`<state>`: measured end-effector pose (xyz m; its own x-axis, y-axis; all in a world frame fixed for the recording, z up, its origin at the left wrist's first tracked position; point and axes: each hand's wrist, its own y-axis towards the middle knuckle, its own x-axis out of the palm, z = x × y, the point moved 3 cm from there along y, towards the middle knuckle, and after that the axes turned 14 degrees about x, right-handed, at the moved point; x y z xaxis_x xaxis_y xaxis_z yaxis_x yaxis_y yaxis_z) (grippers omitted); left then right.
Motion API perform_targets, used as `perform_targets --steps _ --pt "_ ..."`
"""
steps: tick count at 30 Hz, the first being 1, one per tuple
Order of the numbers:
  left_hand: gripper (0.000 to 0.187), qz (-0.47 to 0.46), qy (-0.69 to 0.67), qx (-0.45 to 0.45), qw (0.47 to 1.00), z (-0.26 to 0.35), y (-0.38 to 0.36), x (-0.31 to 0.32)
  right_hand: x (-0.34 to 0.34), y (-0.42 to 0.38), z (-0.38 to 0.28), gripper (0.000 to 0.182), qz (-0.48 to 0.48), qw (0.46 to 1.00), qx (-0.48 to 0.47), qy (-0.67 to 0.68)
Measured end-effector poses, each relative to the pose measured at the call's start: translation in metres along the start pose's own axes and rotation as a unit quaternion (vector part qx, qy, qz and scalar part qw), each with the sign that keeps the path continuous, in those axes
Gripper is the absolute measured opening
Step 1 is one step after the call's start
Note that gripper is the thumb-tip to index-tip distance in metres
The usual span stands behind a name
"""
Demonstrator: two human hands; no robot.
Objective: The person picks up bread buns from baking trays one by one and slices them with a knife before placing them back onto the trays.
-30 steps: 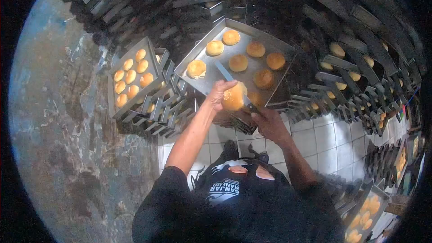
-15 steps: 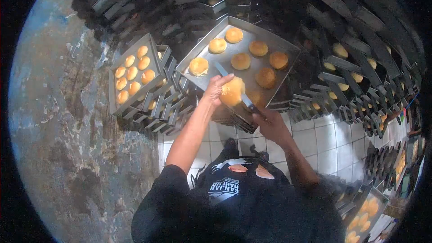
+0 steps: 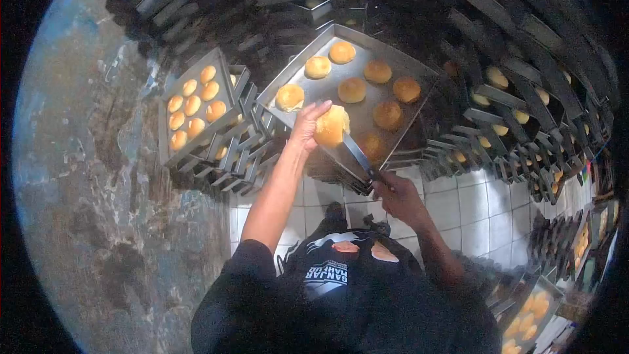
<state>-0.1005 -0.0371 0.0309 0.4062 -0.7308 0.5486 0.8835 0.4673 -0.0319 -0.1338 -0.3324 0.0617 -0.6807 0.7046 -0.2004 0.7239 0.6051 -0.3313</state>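
Head view, looking down past a person's dark shirt (image 3: 262, 308) to a white tiled floor (image 3: 458, 200) and two bare hands at work above a tray. The right hand (image 3: 401, 195), nearer the body, is closed in a fist around the dark handle of a long knife (image 3: 359, 154), its blade slanting up and away. The left hand (image 3: 306, 124) is curved around the left side of a round golden bun (image 3: 333, 124), thumb and fingers partly spread; the bun is held in the air over the tray's near side. The blade meets the bun's lower right edge; whether the tip is inside or behind it, I cannot tell. The bun looks light, soft and easily dented, so a loose grip round its side seems best, fingers away from the blade. Beneath, the metal tray (image 3: 327, 86) is turned corner-on, with raised rims that could catch knuckles; eight more buns are spaced across it, with bare metal between. A second tray (image 3: 164, 132) of buns stands close by on the left, leaving a narrow gap. Farther off, dark stacks of trays (image 3: 504, 118) crowd the right and back; the roomiest space is toward the body.
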Motion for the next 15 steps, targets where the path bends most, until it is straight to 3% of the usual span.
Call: perform_targets --steps 3,7,9,12,15 --pt "0.030 0.008 -0.020 -0.021 1.000 -0.003 -0.004 -0.004 0.000 -0.008 0.015 0.027 -0.004 0.999 0.038 -0.036" --pt "0.030 0.048 -0.042 -0.052 0.997 -0.032 -0.019 0.028 0.019 0.042 0.015 0.028 0.086 0.991 -0.073 -0.065" --pt "0.032 0.094 -0.034 -0.010 0.995 -0.029 -0.012 0.032 0.018 0.048 0.010 0.028 0.124 0.981 -0.109 -0.103" --pt "0.032 0.100 -0.059 -0.014 0.993 -0.017 0.012 0.004 0.009 0.027 0.007 0.029 0.055 0.992 -0.043 -0.108" --pt "0.036 0.105 -0.065 -0.002 0.992 -0.011 0.007 -0.003 0.010 0.008 0.023 0.029 0.010 0.999 0.037 -0.021"
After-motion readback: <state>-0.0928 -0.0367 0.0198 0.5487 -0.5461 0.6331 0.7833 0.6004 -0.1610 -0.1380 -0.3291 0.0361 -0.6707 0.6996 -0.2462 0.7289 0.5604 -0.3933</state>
